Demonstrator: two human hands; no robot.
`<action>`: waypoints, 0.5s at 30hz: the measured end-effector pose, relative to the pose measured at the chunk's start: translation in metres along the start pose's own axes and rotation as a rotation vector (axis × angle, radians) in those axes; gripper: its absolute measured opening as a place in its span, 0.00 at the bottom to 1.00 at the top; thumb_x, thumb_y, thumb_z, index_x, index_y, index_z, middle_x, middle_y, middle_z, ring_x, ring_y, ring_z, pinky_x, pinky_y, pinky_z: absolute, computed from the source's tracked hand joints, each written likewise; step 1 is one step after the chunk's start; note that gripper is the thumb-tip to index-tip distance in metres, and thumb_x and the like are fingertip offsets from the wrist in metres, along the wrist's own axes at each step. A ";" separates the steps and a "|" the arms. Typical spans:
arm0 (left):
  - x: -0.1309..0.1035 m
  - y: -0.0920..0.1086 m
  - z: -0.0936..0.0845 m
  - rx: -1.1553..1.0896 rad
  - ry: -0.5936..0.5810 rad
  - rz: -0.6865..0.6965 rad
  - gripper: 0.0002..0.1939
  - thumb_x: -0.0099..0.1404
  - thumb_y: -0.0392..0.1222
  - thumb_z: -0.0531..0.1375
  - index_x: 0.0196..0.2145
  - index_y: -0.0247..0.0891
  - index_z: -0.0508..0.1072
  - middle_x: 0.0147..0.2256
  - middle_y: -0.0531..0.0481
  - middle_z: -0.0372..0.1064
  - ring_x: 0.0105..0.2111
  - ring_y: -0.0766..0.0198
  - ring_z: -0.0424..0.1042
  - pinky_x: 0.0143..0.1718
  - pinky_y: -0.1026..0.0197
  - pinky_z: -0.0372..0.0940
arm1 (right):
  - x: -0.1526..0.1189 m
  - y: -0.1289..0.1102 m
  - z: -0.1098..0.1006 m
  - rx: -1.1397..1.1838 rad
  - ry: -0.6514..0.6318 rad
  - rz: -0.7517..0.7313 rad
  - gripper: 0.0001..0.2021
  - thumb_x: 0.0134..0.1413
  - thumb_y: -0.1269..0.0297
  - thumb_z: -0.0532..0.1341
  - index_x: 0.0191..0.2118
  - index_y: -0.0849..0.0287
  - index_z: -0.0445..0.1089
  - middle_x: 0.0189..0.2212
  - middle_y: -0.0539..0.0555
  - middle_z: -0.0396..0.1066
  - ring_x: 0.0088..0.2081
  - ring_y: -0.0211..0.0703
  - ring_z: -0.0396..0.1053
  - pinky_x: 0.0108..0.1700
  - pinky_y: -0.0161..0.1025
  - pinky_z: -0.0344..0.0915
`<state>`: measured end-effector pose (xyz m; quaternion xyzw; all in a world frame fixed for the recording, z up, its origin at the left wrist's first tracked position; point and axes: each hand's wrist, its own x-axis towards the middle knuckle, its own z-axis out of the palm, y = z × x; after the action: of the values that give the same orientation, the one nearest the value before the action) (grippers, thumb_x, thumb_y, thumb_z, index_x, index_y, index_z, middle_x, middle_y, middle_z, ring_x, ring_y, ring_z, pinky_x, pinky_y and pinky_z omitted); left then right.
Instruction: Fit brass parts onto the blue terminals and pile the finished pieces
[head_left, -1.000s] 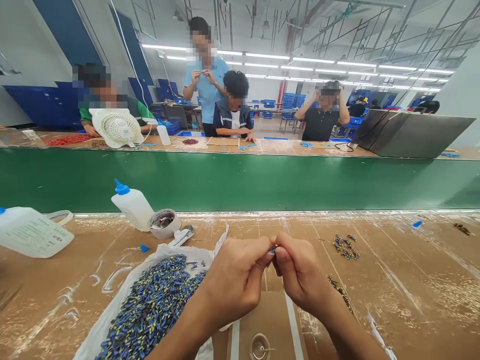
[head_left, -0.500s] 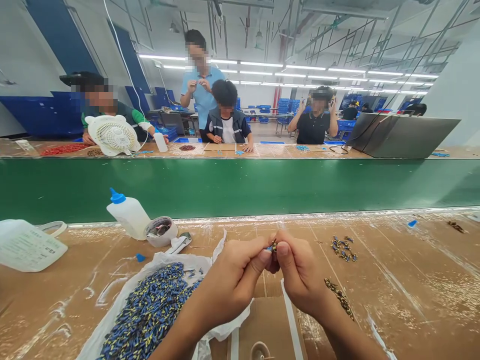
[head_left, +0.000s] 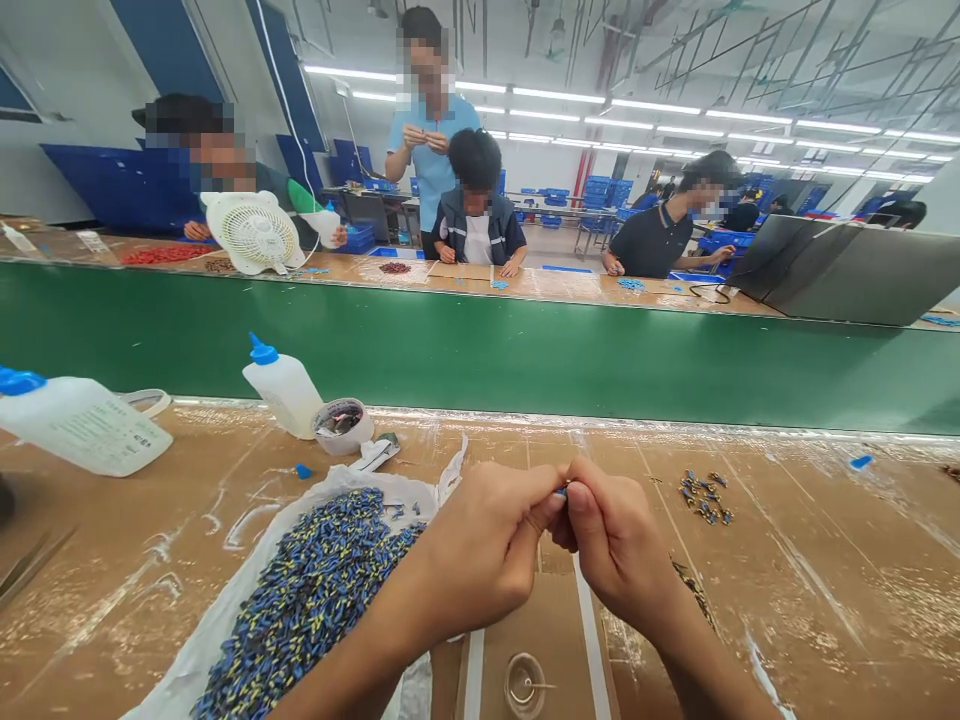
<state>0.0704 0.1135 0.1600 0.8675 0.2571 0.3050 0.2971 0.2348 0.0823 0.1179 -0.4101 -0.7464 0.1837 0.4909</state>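
My left hand point(head_left: 487, 545) and my right hand point(head_left: 619, 540) meet fingertip to fingertip above a cardboard piece point(head_left: 529, 620). Both are closed in a pinch around a small blue piece point(head_left: 562, 491), mostly covered by the fingers. A big heap of small blue-and-yellow pieces point(head_left: 315, 590) lies to the left on white plastic sheeting point(head_left: 199, 640). Right of my right hand is a strip of small brass-coloured parts point(head_left: 694, 590), partly hidden by my wrist. Farther out lies a loose cluster of blue pieces with brassy ends point(head_left: 705, 497). Below my hands sits a small round dish point(head_left: 523, 688) with a thin stick in it.
A squeeze bottle point(head_left: 281, 395), a tape roll point(head_left: 343, 425) and a large white jug point(head_left: 97, 425) stand to the left. Blue caps point(head_left: 302, 471) lie about. Beyond runs a green belt point(head_left: 480, 360), with several co-workers, a fan point(head_left: 253, 232) and a metal box point(head_left: 855, 265) across it.
The view has shifted slightly and tilted. My hands stay pinched together; the brassy bit seen between them is now hidden. Across the belt, one person has lowered both hands from the head.
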 end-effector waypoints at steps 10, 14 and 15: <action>0.007 -0.006 -0.006 -0.242 -0.108 -0.013 0.16 0.74 0.37 0.48 0.30 0.35 0.68 0.28 0.52 0.69 0.29 0.68 0.66 0.33 0.66 0.60 | -0.002 -0.001 -0.001 0.160 -0.012 0.160 0.17 0.73 0.57 0.45 0.31 0.56 0.59 0.23 0.48 0.65 0.24 0.35 0.64 0.27 0.33 0.58; 0.007 -0.003 -0.009 -0.267 -0.123 -0.063 0.18 0.75 0.43 0.48 0.30 0.35 0.69 0.25 0.53 0.66 0.24 0.69 0.62 0.29 0.66 0.58 | 0.002 -0.007 -0.010 0.238 -0.025 0.171 0.20 0.73 0.55 0.44 0.31 0.57 0.63 0.24 0.49 0.66 0.26 0.36 0.65 0.29 0.34 0.61; 0.006 -0.003 -0.009 -0.272 -0.138 -0.075 0.19 0.75 0.45 0.48 0.30 0.35 0.69 0.23 0.54 0.64 0.23 0.70 0.60 0.27 0.66 0.57 | 0.003 -0.008 -0.012 0.242 -0.014 0.170 0.20 0.73 0.55 0.44 0.32 0.58 0.63 0.25 0.49 0.66 0.26 0.35 0.65 0.30 0.34 0.61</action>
<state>0.0674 0.1231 0.1660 0.8278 0.2246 0.2655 0.4402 0.2414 0.0784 0.1308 -0.4084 -0.6846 0.3161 0.5143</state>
